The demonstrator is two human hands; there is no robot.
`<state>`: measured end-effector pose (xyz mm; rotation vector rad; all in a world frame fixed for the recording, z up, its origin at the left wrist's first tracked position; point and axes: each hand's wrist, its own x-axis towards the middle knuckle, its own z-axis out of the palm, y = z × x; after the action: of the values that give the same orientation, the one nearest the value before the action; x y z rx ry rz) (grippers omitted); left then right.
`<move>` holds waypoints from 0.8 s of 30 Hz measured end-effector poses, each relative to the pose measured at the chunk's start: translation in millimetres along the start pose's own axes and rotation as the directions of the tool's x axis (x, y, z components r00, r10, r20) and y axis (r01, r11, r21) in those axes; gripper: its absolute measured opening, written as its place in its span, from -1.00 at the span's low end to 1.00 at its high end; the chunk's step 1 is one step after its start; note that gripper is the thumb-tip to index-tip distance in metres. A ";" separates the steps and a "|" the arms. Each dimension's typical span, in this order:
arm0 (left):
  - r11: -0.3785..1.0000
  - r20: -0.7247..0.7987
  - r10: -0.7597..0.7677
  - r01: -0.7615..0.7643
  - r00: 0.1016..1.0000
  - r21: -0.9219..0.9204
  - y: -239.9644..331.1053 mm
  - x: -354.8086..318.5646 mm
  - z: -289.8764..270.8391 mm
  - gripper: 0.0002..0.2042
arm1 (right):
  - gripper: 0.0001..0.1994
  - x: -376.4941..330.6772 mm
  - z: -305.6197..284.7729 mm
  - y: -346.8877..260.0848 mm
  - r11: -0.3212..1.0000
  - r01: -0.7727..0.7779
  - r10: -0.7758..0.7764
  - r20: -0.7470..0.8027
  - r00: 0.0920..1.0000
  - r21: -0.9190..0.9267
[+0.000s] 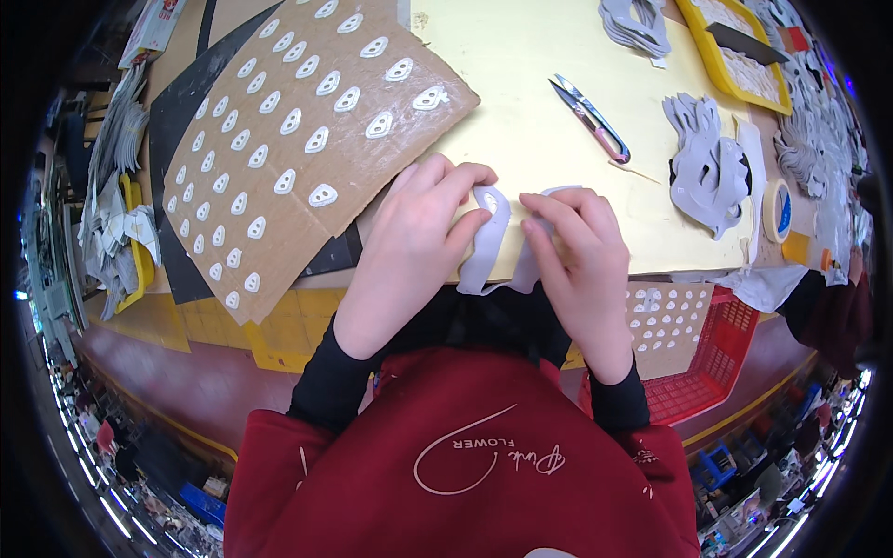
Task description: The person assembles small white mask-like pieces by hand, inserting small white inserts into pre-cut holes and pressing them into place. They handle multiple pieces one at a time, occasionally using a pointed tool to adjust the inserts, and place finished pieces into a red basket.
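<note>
2 bare hands work close together at the near edge of the pale yellow tabletop (530,139), with a pale grey piece (480,249) between them. The step in hand appears to be positioning this piece, perhaps settling the small whitish patch (491,200) near its upper left end. The left hand (419,223) seems to pinch that end at its edge with thumb and forefinger; the right hand (581,251) has its thumb and forefinger drawn near each other in front of the other arm, and I cannot tell whether they grip it. The next move probably calls for a steady left hold and light, exact right fingertips, since the piece looks thin and bendable. It is smooth and slightly glossy, curving in a loose U whose 2 arms join low, near the table edge. The brown cardboard sheet (363,166) on the left bears rows of white patches, most with 2 dark holes; the thread snips (591,119) lie apart, beyond the right hand.
</note>
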<state>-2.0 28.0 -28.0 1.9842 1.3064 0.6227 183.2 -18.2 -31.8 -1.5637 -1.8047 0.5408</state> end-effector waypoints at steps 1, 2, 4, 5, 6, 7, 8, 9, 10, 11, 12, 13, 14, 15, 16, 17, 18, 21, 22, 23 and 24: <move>1.000 0.008 -0.006 0.006 1.000 0.000 0.8 -0.5 -0.6 -0.75 | -0.74 0.5 2.5 -2.4 0.999 0.006 -0.006 0.000 1.000 -0.034; 1.000 0.017 -0.012 0.012 1.000 -0.001 1.8 -0.9 -1.2 -0.75 | -0.73 0.8 4.7 -4.0 0.998 0.011 -0.011 -0.001 1.000 -0.068; 1.000 0.031 -0.009 0.009 0.999 0.013 4.0 -1.3 -2.0 -0.75 | -0.70 0.3 9.4 -2.9 0.993 0.023 -0.022 0.012 1.000 -0.113; 1.000 0.037 0.000 -0.001 0.999 0.026 5.5 -0.9 -1.7 -0.75 | -0.70 0.7 11.1 -2.7 0.991 0.038 -0.037 0.015 0.999 -0.128; 0.999 0.042 0.008 -0.010 0.999 0.040 6.4 -0.6 -1.9 -0.74 | -0.69 1.4 12.5 -2.8 0.988 0.054 -0.052 0.017 0.999 -0.144; 0.998 0.050 0.024 -0.027 0.998 0.050 5.9 0.0 -2.0 -0.74 | -0.70 2.0 13.7 -2.6 0.990 0.058 -0.057 0.013 0.998 -0.131; 0.997 0.059 0.040 -0.043 0.997 0.060 4.8 1.0 -1.8 -0.74 | -0.71 2.8 14.7 -2.5 0.991 0.063 -0.062 0.008 0.998 -0.119; 0.996 0.067 0.056 -0.061 0.996 0.070 3.9 1.9 -1.8 -0.75 | -0.72 3.7 15.9 -2.3 0.992 0.067 -0.067 0.003 0.998 -0.106; 0.994 0.077 0.066 -0.073 0.995 0.081 3.5 2.2 -2.1 -0.75 | -0.73 4.6 17.1 -1.7 0.993 0.069 -0.069 0.001 0.998 -0.094; 0.992 0.087 0.077 -0.085 0.993 0.091 2.9 2.4 -2.8 -0.75 | -0.75 5.6 18.5 -1.2 0.994 0.070 -0.070 -0.003 0.998 -0.083; 0.990 0.098 0.088 -0.098 0.991 0.101 2.7 3.1 -4.1 -0.75 | -0.77 6.9 19.2 -1.4 0.995 0.071 -0.071 -0.006 0.997 -0.071; 0.990 0.117 0.101 -0.112 0.988 0.091 1.8 4.0 -6.2 -0.75 | -0.78 7.7 19.7 -2.7 0.997 0.061 -0.061 -0.008 0.998 -0.053; 0.989 0.137 0.113 -0.125 0.984 0.081 1.0 5.2 -8.8 -0.74 | -0.80 8.7 20.1 -4.4 0.998 0.050 -0.051 -0.010 0.999 -0.034; 0.988 0.156 0.126 -0.139 0.980 0.070 1.3 6.0 -10.9 -0.74 | -0.81 9.4 19.6 -5.8 0.999 0.040 -0.040 -0.013 0.999 -0.015; 0.995 0.178 0.068 -0.053 0.982 -0.087 2.2 6.5 -11.6 -0.74 | -0.82 8.9 17.5 -6.3 0.997 -0.013 0.012 0.013 1.000 0.081; 0.970 0.210 0.013 0.038 0.978 -0.239 4.2 5.7 -12.7 -0.74 | -0.84 6.7 13.4 -7.9 0.982 -0.067 0.060 0.044 0.997 0.175; 0.915 0.249 -0.036 0.132 0.968 -0.381 6.2 4.4 -13.5 -0.73 | -0.85 5.0 9.3 -10.2 0.956 -0.123 0.106 0.078 0.991 0.266; 0.520 0.190 -0.163 0.248 0.968 -0.818 14.9 -8.9 -12.9 -0.65 | -0.87 3.5 -7.9 -26.3 0.576 -0.478 0.431 0.250 0.867 0.664; 0.492 0.184 -0.170 0.245 0.968 -0.835 18.4 -9.9 -14.0 -0.64 | -0.87 2.9 -12.0 -27.4 0.559 -0.470 0.419 0.256 0.871 0.683; 0.464 0.178 -0.177 0.242 0.968 -0.852 21.9 -10.4 -15.3 -0.63 | -0.86 2.0 -16.4 -27.0 0.542 -0.462 0.407 0.262 0.875 0.702; 0.436 0.173 -0.184 0.238 0.968 -0.868 25.5 -11.0 -16.3 -0.63 | -0.86 1.5 -19.9 -27.5 0.525 -0.454 0.394 0.267 0.880 0.720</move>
<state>-2.3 15.4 1.5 0.9163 0.8552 0.8819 178.5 -24.4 1.3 -1.3243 -0.9369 1.4126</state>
